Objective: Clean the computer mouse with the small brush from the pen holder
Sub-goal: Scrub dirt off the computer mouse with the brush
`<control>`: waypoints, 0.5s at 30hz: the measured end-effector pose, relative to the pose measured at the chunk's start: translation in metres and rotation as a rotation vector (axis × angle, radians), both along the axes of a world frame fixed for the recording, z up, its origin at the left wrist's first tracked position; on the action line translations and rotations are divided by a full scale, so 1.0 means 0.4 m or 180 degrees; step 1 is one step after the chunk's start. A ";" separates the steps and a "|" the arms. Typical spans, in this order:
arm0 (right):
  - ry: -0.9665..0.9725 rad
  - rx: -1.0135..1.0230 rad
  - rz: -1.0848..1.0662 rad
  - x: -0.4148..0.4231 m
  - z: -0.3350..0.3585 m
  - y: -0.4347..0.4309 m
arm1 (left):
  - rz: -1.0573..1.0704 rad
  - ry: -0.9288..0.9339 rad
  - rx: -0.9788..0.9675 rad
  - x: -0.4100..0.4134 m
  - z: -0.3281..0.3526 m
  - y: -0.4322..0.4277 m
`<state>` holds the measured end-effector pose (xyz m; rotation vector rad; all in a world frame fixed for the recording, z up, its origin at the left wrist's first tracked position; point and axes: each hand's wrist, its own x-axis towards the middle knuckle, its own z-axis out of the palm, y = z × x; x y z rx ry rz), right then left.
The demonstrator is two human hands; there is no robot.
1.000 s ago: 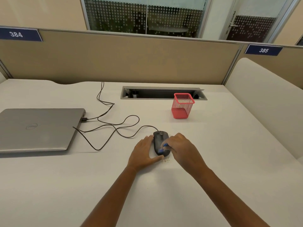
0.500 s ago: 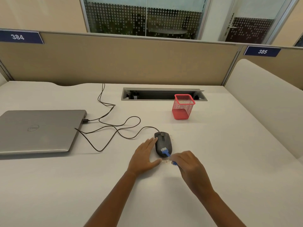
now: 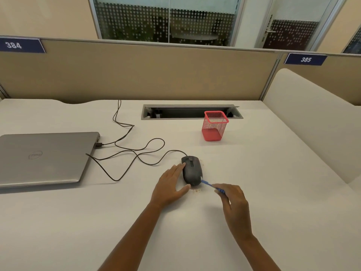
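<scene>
Nearest desk's front edge, right hand (image 3: 235, 204) pinches small blue brush (image 3: 212, 186), tip at mouse (image 3: 191, 170) rear to flick crumbs (image 3: 197, 190) off. Left hand (image 3: 169, 185), flat & loose, braces mouse's side. Empty red pen holder (image 3: 214, 126) toward back edge.

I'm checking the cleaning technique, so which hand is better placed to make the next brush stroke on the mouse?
Right. The right hand already holds the blue brush, its tip at the near right edge of the mouse. The left hand lies flat against the mouse's left side, steadying it.
</scene>
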<state>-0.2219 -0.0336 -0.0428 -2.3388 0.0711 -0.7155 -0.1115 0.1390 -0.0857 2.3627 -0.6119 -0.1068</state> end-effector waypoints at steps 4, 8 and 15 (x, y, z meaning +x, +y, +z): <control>-0.0064 0.0048 0.0013 -0.037 -0.007 0.006 | 0.0007 0.0000 -0.0015 0.000 -0.002 0.002; -0.0284 0.0427 -0.0339 -0.007 0.003 0.004 | 0.0018 0.0040 -0.0062 -0.001 0.002 -0.001; -0.0256 0.0558 -0.0232 -0.043 -0.028 0.069 | 0.0040 0.0121 -0.0152 0.006 -0.002 -0.002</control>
